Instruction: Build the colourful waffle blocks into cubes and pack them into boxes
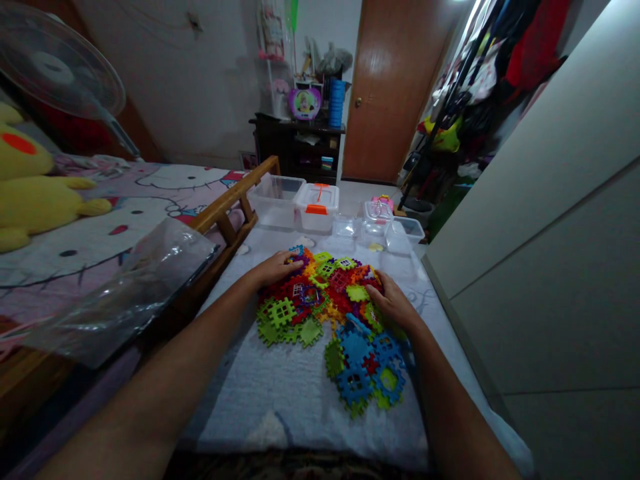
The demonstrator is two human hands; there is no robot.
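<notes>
A heap of interlocking plastic building blocks (320, 283) in red, green, orange, purple and blue lies on the light cloth. My left hand (277, 269) rests against the heap's far left side, its thumb and fingers apart over a purple piece. On the right side, my right hand (393, 300) touches the heap with thumb and fingers spread; some fingertips are hidden among the pieces. Blue gear-edged blocks (356, 348), with some green and red ones, spread towards me in front of the right hand. Green blocks (283, 312) sit below the left hand.
Beyond the heap stand a clear bin (277, 200), a lidded box with orange latches (317, 210) and small clear containers (379, 212). A wooden bed rail (225, 213) and a plastic bag (155, 280) are on the left. A pale cabinet (540, 253) borders the right.
</notes>
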